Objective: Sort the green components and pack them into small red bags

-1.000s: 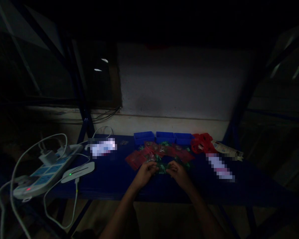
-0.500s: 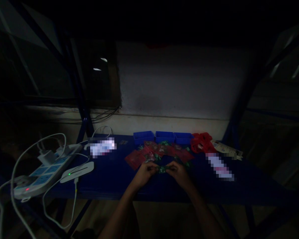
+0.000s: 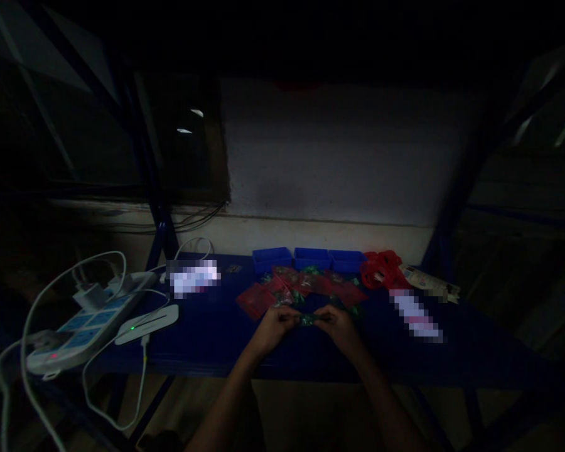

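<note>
Between my two hands, near the front of the blue table, a small shiny green packet is stretched out. My left hand pinches its left end and my right hand pinches its right end, both with closed fingers. What the packet contains is too dark to make out. Just beyond my hands lie several flat red plastic bags, overlapping, with small green packets among them.
Three blue bins stand in a row at the back. Right of them lies a bundle of red plastic beside a printed strip. On the left are a power strip, a white device and loose white cables. Blue posts frame the table.
Almost nothing differs. Both hands keep the green packet in the same place, and the view has shifted very slightly.
</note>
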`<state>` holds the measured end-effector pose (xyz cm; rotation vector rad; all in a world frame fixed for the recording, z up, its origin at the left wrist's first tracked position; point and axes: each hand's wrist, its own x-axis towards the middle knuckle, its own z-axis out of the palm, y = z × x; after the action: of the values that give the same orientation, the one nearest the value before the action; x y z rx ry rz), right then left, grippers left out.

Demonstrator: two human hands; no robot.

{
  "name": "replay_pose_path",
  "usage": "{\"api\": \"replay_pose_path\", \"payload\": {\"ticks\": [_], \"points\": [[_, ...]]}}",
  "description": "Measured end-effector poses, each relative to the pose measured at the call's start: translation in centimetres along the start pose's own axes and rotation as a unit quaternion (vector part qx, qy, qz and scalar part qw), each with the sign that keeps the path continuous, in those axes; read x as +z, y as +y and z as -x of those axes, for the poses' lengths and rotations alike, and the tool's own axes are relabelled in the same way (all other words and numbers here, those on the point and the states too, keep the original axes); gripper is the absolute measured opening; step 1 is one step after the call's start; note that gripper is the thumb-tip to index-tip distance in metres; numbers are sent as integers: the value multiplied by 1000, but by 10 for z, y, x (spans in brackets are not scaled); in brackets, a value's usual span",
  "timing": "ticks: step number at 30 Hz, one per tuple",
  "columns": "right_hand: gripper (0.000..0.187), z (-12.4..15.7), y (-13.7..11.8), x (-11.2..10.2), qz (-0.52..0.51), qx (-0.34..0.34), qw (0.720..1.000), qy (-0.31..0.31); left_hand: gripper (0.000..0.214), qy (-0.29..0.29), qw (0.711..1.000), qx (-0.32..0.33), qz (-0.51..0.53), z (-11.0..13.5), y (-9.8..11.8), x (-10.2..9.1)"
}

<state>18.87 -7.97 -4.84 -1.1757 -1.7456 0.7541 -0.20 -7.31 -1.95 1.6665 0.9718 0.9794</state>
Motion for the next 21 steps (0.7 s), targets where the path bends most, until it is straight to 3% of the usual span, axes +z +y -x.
{"api": "replay_pose_path", "payload": {"ticks": [21], "points": [[20, -1, 1, 1, -10, -7, 1000, 28, 17, 12, 1000, 9, -26, 1, 0, -1]]}}
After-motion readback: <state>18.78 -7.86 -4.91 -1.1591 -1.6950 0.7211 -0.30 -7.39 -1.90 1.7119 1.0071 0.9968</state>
